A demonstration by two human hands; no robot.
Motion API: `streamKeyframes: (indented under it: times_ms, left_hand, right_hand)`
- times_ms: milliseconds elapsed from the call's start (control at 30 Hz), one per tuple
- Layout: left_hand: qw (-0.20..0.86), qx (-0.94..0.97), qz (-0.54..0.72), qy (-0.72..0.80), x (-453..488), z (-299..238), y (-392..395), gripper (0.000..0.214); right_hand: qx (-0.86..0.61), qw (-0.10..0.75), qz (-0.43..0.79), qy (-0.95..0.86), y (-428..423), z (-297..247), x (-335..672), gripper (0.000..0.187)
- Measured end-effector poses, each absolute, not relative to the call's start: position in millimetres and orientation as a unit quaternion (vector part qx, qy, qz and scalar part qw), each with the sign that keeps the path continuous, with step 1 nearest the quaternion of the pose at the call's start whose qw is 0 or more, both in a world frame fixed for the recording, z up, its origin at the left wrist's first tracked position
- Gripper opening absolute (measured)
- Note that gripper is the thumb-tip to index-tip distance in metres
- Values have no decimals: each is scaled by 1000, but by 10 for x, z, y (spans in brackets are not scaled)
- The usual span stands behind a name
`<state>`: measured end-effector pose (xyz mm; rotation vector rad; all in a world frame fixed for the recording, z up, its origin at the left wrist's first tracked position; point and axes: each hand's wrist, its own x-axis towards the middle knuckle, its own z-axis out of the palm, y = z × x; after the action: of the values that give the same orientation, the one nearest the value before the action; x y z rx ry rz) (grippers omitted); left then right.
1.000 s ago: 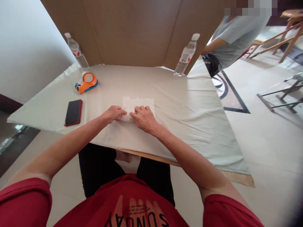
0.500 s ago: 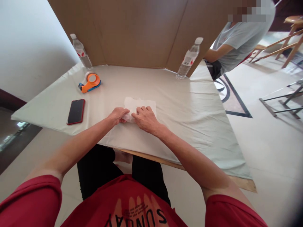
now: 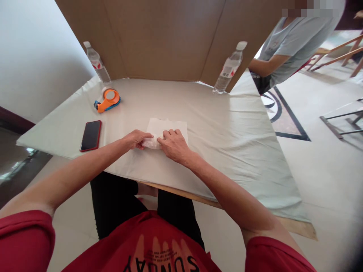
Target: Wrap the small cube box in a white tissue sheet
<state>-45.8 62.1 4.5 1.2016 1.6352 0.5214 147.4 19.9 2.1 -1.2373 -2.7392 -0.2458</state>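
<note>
A thin white sheet, like a tissue (image 3: 166, 124), lies on the cloth-covered table in front of me, its near edge bunched into a roll. My left hand (image 3: 137, 139) is closed in a pinch on the left end of that roll. Over the right part of the tissue, my right hand (image 3: 175, 145) curls its fingers and grips the rolled edge with the thumb. Whether something is wrapped inside the roll I cannot tell.
To the left lie a phone (image 3: 90, 135) in a red case and an orange tape dispenser (image 3: 109, 100). Water bottles stand at the back left (image 3: 96, 63) and back right (image 3: 230, 68), against a cardboard screen (image 3: 164, 41). Another person (image 3: 289, 53) sits beyond the right edge.
My left hand has slid slightly left with its end of the roll, showing more of the roll between the hands. My right hand has barely moved. The view has shifted slightly.
</note>
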Motion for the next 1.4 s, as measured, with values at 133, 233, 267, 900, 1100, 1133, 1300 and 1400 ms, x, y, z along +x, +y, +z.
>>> streamKeyframes:
  times_ms: [133,233,267,900,1100,1133,1300,1400]
  left_hand:
    - [484,487,196,700,-356,63,627,17]
    - [454,496,211,709,-268,74,633,22]
    - [447,497,215,712,-248,79,634,24]
    - [615,379,315,616,-122,243,533,5]
    - [607,470,304,564,-144,278,427,24]
    - [581,501,304,565,-134,244,409,24]
    - [373,673,313,557,-97,-13,348,23]
    - [242,745,323,531,-115,-141,334,22]
  right_hand:
    - [-406,73,-76,-908,197,13,1487,23]
    - [-402,75,-71,-910,192,13,1498,23]
    - [-402,75,-70,-910,192,13,1500,23]
    - [-421,106,-26,-901,186,91,1525,29]
    - [-436,135,52,-888,180,112,1629,31]
    - [-440,143,66,-884,179,110,1649,30]
    - [-443,215,126,-861,163,31,1749,21]
    - [-425,267,151,-851,140,-54,1796,23]
